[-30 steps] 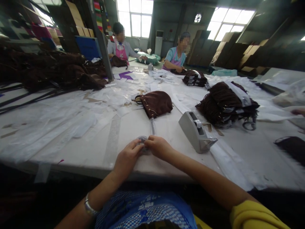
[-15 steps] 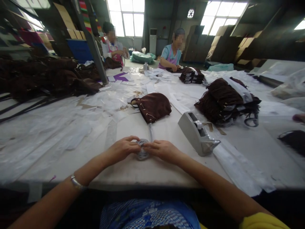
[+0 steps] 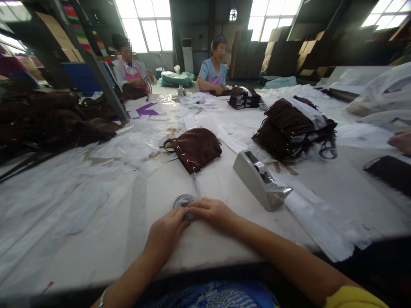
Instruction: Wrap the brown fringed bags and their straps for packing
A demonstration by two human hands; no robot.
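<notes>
A coiled grey strap (image 3: 183,199) lies on the table before me, its tail running toward a dark brown drawstring bag (image 3: 198,149). The strap looks wrapped in clear film. My left hand (image 3: 167,231) is closed on the near side of the coil. From the right, my right hand (image 3: 214,213) presses its fingertips on the same edge, touching the left fingers. Both sets of fingertips partly hide the coil. The bag rests on its side, with metal eyelets along its gathered mouth and a small loop at the left.
Right of my hands stands a grey tape dispenser (image 3: 261,179). Stacked fringed brown bags (image 3: 293,128) lie behind it, a dark heap of bags (image 3: 54,115) at left. Plastic sheets (image 3: 93,188) cover the left side. Two people work across the table; another hand (image 3: 401,142) shows at right.
The view has turned to the right. My left hand has shifted from the coil's left side to its near edge, and my right hand has followed to the near edge.
</notes>
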